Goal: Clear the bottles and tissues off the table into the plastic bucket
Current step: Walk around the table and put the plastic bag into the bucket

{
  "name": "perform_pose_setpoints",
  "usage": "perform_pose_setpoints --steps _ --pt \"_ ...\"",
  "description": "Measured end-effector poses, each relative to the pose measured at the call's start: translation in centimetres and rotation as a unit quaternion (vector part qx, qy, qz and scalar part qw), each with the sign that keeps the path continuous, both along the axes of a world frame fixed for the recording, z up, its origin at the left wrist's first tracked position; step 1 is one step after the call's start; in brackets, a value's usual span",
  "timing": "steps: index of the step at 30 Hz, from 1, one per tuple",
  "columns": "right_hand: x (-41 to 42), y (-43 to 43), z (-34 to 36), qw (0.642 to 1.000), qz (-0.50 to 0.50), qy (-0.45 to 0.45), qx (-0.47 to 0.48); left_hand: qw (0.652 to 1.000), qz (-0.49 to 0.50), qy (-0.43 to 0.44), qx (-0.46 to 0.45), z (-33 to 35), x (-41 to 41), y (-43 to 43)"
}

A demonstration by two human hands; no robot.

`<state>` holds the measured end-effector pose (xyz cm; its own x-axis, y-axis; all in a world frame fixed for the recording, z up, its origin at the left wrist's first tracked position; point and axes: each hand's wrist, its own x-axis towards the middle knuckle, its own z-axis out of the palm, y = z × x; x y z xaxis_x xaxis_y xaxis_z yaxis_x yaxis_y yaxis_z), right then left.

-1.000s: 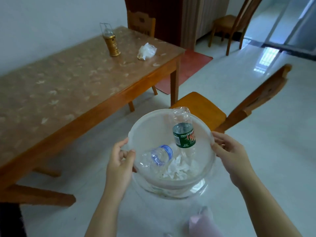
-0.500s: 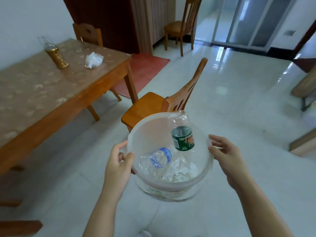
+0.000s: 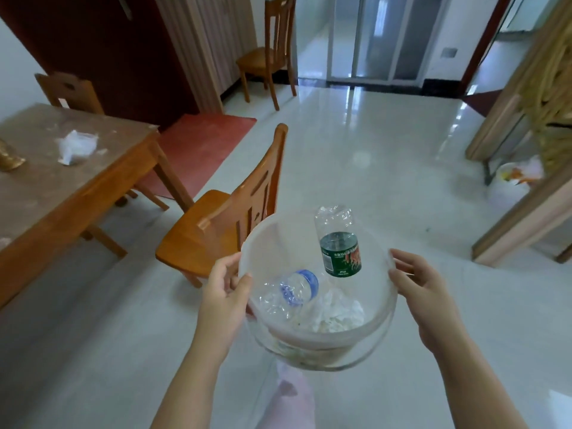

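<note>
Pale glossy floor tiles (image 3: 356, 168) fill the room, with a wooden table (image 3: 46, 193) along the left edge and a wooden chair (image 3: 223, 224) just beside its corner, seat facing the table. On the table lie a crumpled clear plastic bag (image 3: 75, 147) and, cut off by the frame, part of a gold object (image 3: 9, 156). A red mat (image 3: 198, 150) lies beyond the table, and another chair (image 3: 269, 54) stands near the far wall.

The clear plastic bucket (image 3: 272, 243) hangs above the floor, well away from the table, held between 2 hands. The left hand (image 3: 223, 292) grips the left rim, thumb inside the wall and fingers curled outside. The right hand (image 3: 418, 289) holds the right rim, fingers curled at its edge.

Inside are 2 bottles: the green-labelled bottle (image 3: 339, 243) stands neck down against the far wall, its base above the rim, and the crushed blue-labelled bottle (image 3: 291, 292) lies on its side near the left thumb. White crumpled tissues (image 3: 335, 314) sit at the bottom beside them
</note>
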<state>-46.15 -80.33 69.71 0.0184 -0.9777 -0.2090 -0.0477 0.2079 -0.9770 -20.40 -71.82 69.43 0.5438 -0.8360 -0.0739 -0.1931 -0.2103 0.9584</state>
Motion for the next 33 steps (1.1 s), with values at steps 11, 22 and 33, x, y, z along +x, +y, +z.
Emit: perform_pose_setpoints --steps 11,22,33 --pt "2.3 -20.4 1.4 0.992 -0.108 0.049 -0.033 0.998 -0.063 0.006 0.001 -1.4 1.8 -23.7" --pt "3.2 -38.3 1.0 0.988 -0.143 0.030 -0.042 0.996 -0.083 -0.014 -0.003 -0.6 2.6 -42.3" --pt "1.3 -62.7 2.1 0.996 -0.042 0.025 -0.075 0.998 -0.002 0.013 -0.062 1.6 0.8 -63.0"
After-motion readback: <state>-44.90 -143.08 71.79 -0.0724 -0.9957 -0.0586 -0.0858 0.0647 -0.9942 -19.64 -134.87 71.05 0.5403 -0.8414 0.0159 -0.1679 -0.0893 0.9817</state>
